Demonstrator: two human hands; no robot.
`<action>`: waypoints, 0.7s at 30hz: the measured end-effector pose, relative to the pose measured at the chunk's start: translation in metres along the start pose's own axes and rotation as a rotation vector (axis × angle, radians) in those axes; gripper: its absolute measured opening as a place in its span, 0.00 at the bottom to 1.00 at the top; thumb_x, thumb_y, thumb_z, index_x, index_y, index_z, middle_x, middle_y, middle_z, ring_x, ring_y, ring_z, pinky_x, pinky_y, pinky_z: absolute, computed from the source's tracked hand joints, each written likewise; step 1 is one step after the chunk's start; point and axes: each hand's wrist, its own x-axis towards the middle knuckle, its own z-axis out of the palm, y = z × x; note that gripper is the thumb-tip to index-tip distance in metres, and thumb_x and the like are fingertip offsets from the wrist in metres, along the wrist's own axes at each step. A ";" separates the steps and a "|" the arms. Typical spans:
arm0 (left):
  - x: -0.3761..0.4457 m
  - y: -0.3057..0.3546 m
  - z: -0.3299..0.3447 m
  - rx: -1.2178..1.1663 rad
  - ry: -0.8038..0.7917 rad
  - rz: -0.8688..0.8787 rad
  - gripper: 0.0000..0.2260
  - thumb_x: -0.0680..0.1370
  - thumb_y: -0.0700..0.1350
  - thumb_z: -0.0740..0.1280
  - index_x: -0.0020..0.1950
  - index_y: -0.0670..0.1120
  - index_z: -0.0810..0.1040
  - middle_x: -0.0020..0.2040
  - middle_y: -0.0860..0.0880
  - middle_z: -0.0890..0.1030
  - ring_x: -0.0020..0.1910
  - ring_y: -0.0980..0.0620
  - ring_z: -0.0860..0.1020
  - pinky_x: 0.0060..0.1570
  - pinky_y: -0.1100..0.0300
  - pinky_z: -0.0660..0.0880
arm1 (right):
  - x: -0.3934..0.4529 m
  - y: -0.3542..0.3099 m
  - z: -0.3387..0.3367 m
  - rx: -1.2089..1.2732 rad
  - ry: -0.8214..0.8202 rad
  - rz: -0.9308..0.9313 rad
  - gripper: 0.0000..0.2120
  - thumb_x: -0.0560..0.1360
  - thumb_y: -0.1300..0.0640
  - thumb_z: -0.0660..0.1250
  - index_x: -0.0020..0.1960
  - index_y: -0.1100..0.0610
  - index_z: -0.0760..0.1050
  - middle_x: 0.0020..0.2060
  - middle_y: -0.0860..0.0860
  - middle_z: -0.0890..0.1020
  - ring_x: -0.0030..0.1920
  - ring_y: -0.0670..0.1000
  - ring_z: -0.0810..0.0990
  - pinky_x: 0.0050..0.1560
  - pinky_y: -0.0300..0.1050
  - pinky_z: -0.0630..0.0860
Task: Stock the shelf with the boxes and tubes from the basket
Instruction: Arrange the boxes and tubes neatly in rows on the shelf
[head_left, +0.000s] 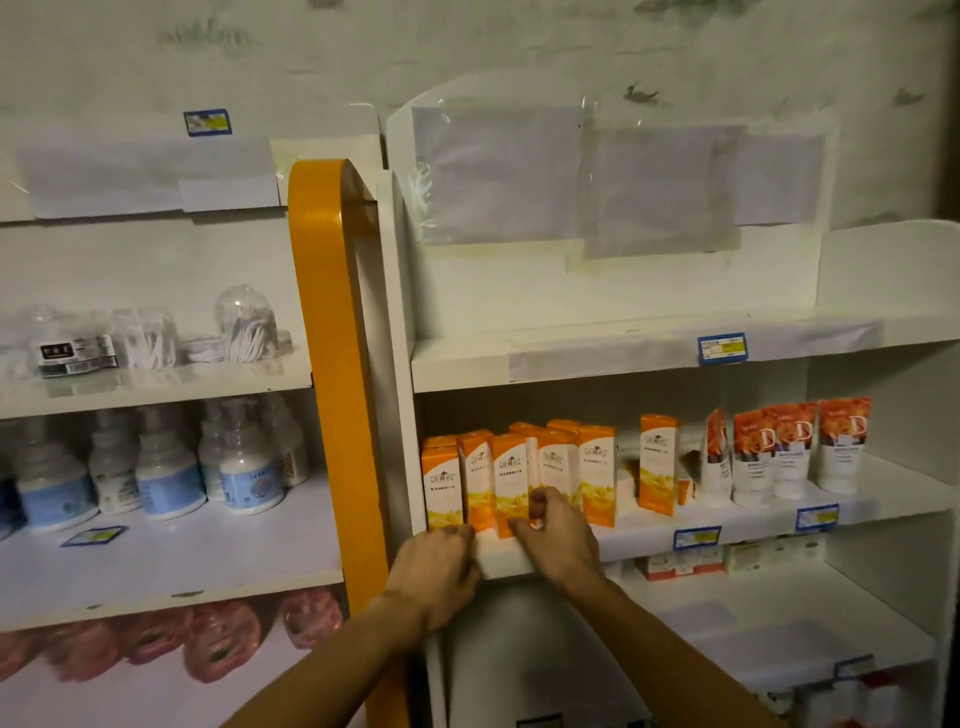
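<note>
Several tall orange-and-white boxes (519, 473) stand packed at the left end of the middle white shelf (649, 535). One more orange box (658, 470) stands apart to their right. Several orange-and-white tubes (789, 452) stand cap-down farther right. My left hand (436, 571) rests at the shelf's front edge, fingertips against the foot of the leftmost boxes. My right hand (558, 535) pinches the bottom of a front-row box. The basket is out of view.
An orange upright (337, 364) splits the two shelf units. The left unit holds clear cotton-swab tubs (244, 325), white pump bottles (166, 467) and pink packs (218, 639). The top right shelf (623, 358) is bare; small boxes (680, 564) sit on the lower shelf.
</note>
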 end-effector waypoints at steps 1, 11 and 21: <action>-0.001 0.000 0.000 0.003 -0.001 -0.003 0.12 0.82 0.55 0.63 0.63 0.52 0.73 0.60 0.51 0.79 0.57 0.54 0.78 0.59 0.60 0.76 | 0.001 -0.001 0.002 -0.003 -0.005 0.001 0.20 0.76 0.47 0.69 0.65 0.50 0.70 0.59 0.48 0.79 0.58 0.50 0.79 0.55 0.47 0.76; -0.007 -0.001 -0.007 0.041 -0.040 -0.011 0.14 0.82 0.54 0.62 0.65 0.51 0.73 0.62 0.51 0.78 0.58 0.54 0.77 0.59 0.61 0.74 | 0.007 0.006 0.017 -0.018 0.021 -0.050 0.14 0.76 0.45 0.69 0.59 0.49 0.78 0.53 0.47 0.82 0.52 0.47 0.79 0.48 0.40 0.75; 0.001 0.007 -0.015 0.151 -0.072 0.021 0.11 0.83 0.53 0.61 0.61 0.50 0.76 0.58 0.49 0.79 0.56 0.52 0.78 0.60 0.58 0.75 | 0.003 -0.001 0.025 -0.027 -0.017 -0.111 0.14 0.77 0.45 0.68 0.59 0.49 0.79 0.54 0.46 0.83 0.54 0.45 0.80 0.52 0.38 0.75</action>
